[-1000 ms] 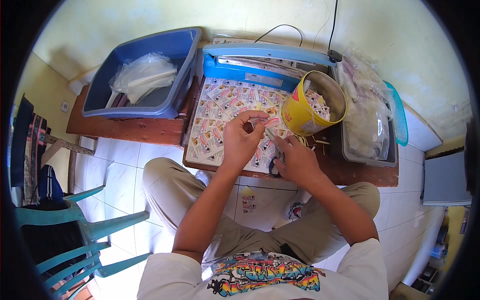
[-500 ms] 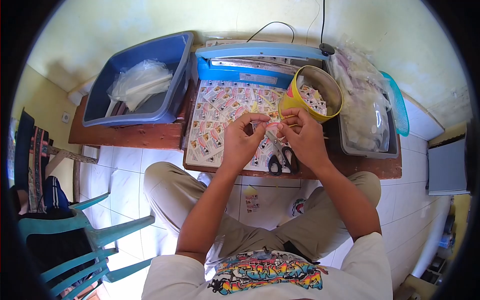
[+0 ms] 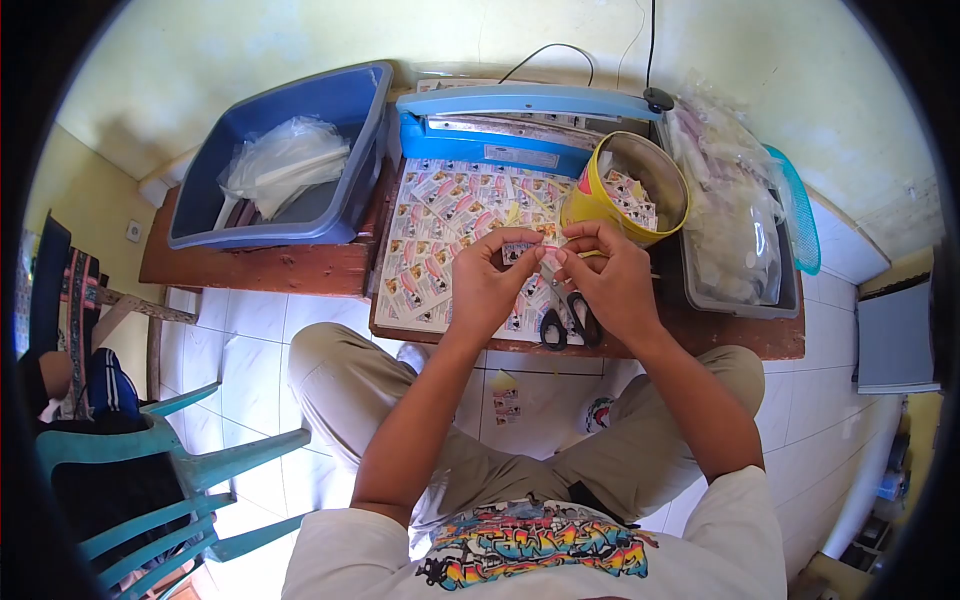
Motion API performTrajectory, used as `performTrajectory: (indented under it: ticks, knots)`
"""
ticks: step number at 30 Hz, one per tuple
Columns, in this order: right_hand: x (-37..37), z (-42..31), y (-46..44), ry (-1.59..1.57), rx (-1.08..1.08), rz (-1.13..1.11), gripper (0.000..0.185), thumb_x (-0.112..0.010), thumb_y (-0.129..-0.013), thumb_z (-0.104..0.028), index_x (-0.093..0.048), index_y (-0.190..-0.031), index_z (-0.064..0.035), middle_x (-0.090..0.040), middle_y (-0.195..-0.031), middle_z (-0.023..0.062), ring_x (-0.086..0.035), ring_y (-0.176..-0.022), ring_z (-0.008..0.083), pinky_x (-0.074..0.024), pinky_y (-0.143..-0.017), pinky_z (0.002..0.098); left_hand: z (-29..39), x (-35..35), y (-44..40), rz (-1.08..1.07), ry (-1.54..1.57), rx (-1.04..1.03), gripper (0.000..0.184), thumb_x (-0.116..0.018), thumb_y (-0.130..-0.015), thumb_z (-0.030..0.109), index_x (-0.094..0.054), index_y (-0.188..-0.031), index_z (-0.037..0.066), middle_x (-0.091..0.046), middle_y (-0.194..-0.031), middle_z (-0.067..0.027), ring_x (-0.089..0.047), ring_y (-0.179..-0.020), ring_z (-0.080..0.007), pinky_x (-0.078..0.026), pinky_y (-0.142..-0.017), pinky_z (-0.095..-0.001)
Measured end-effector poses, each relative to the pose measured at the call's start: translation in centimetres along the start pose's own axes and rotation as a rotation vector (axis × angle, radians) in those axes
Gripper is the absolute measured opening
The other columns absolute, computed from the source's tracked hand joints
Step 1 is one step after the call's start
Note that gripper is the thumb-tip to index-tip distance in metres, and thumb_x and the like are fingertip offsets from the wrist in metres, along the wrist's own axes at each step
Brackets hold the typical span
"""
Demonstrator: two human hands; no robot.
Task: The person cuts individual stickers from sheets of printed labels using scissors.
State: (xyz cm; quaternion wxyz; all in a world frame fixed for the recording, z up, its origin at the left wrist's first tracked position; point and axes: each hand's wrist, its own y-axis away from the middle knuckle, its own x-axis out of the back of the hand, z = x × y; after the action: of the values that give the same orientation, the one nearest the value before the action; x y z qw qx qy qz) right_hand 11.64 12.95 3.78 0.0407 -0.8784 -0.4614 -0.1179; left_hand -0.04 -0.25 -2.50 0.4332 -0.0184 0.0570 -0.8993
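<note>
My left hand (image 3: pixel 492 280) and my right hand (image 3: pixel 614 285) meet over the low table, thumbs and forefingers pinched. Between the fingertips is a small pink-and-white printed paper label (image 3: pixel 550 250), mostly covered by the fingers. A thin yellowish strip (image 3: pixel 592 253) shows by my right forefinger. Black-handled scissors (image 3: pixel 553 328) lie just below the hands, their blades partly hidden. Under them spread printed label sheets (image 3: pixel 418 265), some loose. The yellow tub (image 3: pixel 582 205) beyond my right hand is tilted and holds several cut labels (image 3: pixel 628 203).
A blue heat sealer (image 3: pixel 500 148) lies behind the sheets. To the left stands a blue bin (image 3: pixel 345 205) with plastic bags (image 3: pixel 285 165); to the right, a grey tray (image 3: pixel 745 303) heaped with clear plastic. A green chair (image 3: pixel 180 465) is at lower left, with part of another person (image 3: pixel 55 375) nearby.
The label between my fingertips has turned slightly and shows less. Both hands stay almost in place, and the whole view has shifted a little.
</note>
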Motion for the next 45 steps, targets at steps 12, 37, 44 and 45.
performTrajectory:
  ticks: [12, 37, 44, 45]
  knots:
    - [0.7, 3.6, 2.2, 0.507, 0.21, -0.104, 0.037, -0.078, -0.087, -0.011, -0.068, -0.12, 0.0005, -0.073, -0.107, 0.0188, -0.077, -0.085, 0.0281, -0.0604, -0.08, 0.0409, 0.5, 0.9, 0.0, 0.015, 0.053, 0.072, 0.02, -0.077, -0.095, 0.007, -0.073, -0.112, -0.003, -0.076, -0.088, -0.0074, -0.072, -0.08, -0.0105, -0.058, -0.073, -0.0231]
    - [1.5, 3.4, 1.9, 0.504, 0.11, -0.258, 0.094, -0.09, -0.072, -0.023, -0.048, -0.153, 0.0, -0.062, -0.119, 0.019, -0.066, -0.088, 0.0251, -0.0567, -0.083, 0.037, 1.1, 0.5, -1.5, 0.124, 0.179, 0.056, 0.017, -0.075, -0.093, -0.001, -0.069, -0.108, -0.008, -0.074, -0.1, -0.0146, -0.076, -0.086, -0.0186, -0.065, -0.076, -0.0277]
    - [1.4, 4.1, 3.1, -0.115, -0.112, -0.321, 0.099, -0.094, -0.077, -0.028, -0.043, -0.159, -0.0059, -0.059, -0.133, 0.0113, -0.064, -0.094, 0.0154, -0.0581, -0.084, 0.031, 0.5, 1.0, -1.0, 0.156, 0.206, 0.051, 0.019, -0.078, -0.091, -0.002, -0.068, -0.107, -0.008, -0.074, -0.098, -0.0145, -0.076, -0.086, -0.0186, -0.065, -0.076, -0.0268]
    - [1.4, 4.0, 3.3, -0.114, -0.112, -0.326, 0.099, -0.094, -0.077, -0.028, -0.043, -0.159, -0.0059, -0.059, -0.133, 0.0113, -0.064, -0.094, 0.0154, -0.0581, -0.084, 0.031, 0.8, 1.0, -0.9, 0.161, 0.206, 0.052, 0.019, -0.078, -0.091, -0.002, -0.068, -0.107, -0.008, -0.074, -0.098, -0.0145, -0.076, -0.086, -0.0186, -0.065, -0.076, -0.0268]
